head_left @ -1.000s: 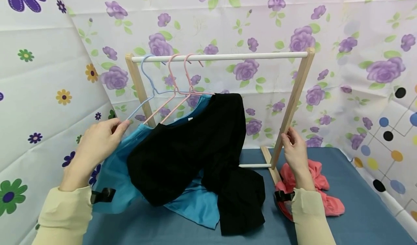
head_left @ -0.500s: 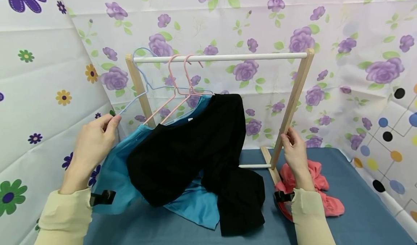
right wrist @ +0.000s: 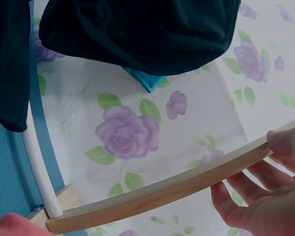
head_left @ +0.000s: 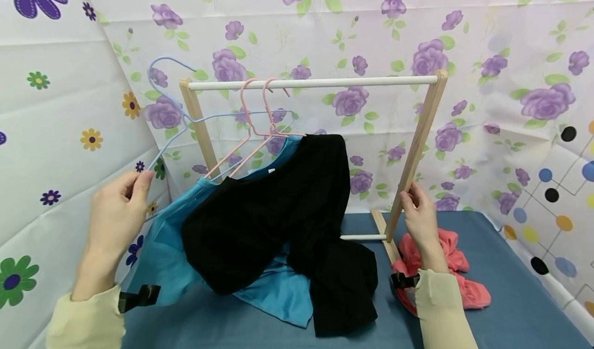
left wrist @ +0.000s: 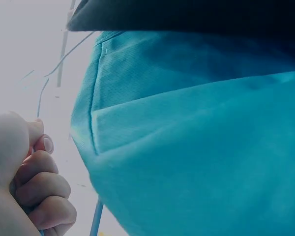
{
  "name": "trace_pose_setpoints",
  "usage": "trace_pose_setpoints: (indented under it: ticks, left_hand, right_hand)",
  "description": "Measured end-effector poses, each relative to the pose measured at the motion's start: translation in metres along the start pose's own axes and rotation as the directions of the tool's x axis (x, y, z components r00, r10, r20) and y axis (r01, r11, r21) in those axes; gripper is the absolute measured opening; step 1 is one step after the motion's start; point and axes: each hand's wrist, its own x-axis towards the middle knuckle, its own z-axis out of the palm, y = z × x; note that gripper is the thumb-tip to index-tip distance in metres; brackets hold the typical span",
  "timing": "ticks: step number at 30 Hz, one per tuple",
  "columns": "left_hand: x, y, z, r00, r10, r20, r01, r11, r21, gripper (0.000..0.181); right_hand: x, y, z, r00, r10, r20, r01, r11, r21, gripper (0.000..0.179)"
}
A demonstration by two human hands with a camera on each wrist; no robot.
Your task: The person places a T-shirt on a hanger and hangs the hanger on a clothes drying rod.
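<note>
My left hand pinches one end of a blue clothes hanger, whose hook is off the rod, left of the rack's top corner. No garment shows on this hanger, and its far arm passes behind two pink hangers. Those hang from the white rod with a black garment in front of a blue garment. In the left wrist view, the blue cloth fills the space beside my curled fingers. My right hand holds the right wooden upright of the rack, thumb and fingers on opposite sides.
A crumpled coral garment lies on the blue-grey table cover by the rack's right foot. A white lower bar meets the upright's base. Flowered sheets stand behind and at the left.
My left hand has moved left and slightly down with the blue hanger, whose hook has come off the rod and past its left end. My right hand and the hung garments stay put.
</note>
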Motion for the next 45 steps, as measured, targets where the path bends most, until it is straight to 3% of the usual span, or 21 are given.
trace_pose_setpoints:
  ticks: [5,12,17,23,28,33,40,45]
  left_hand:
    - [-0.015,-0.006,0.003,0.993,-0.085,-0.085,0.08,0.995,-0.056,0.04]
    - [-0.04,-0.019,0.009,0.968,-0.178,-0.176,0.153,0.978,-0.143,0.04]
    - [-0.055,-0.028,0.015,0.939,-0.238,-0.249,0.188,0.96,-0.21,0.043]
    - [-0.066,-0.035,0.016,0.906,-0.234,-0.354,0.15,0.957,-0.249,0.046]
    - [-0.066,-0.035,0.014,0.89,-0.229,-0.395,0.134,0.958,-0.254,0.044]
    - [-0.067,-0.037,0.008,0.871,-0.247,-0.426,0.145,0.956,-0.257,0.039]
    - [-0.073,-0.041,-0.007,0.84,-0.314,-0.443,0.216,0.942,-0.258,0.031]
    - [-0.077,-0.041,-0.016,0.826,-0.285,-0.487,0.191,0.953,-0.233,0.035]
  right_hand:
    - [-0.001,0.0,0.0,1.0,-0.002,0.003,0.002,1.0,0.004,0.041]
    - [0.009,0.033,0.002,1.0,-0.007,-0.005,0.007,1.0,0.011,0.042]
    - [0.006,0.021,0.001,1.0,0.02,0.014,-0.02,1.0,-0.018,0.043]
    - [0.001,0.005,0.003,1.0,-0.015,0.026,0.016,1.0,-0.01,0.042]
    - [0.006,0.025,0.0,0.999,0.021,0.032,-0.021,1.0,-0.017,0.046]
    - [0.01,0.041,-0.003,0.998,0.038,0.041,-0.036,0.998,-0.042,0.049]
    - [0.01,0.041,-0.011,0.995,0.02,0.093,-0.02,1.0,-0.004,0.049]
    - [0.009,0.038,-0.023,0.995,0.017,0.1,-0.014,1.0,-0.022,0.045]
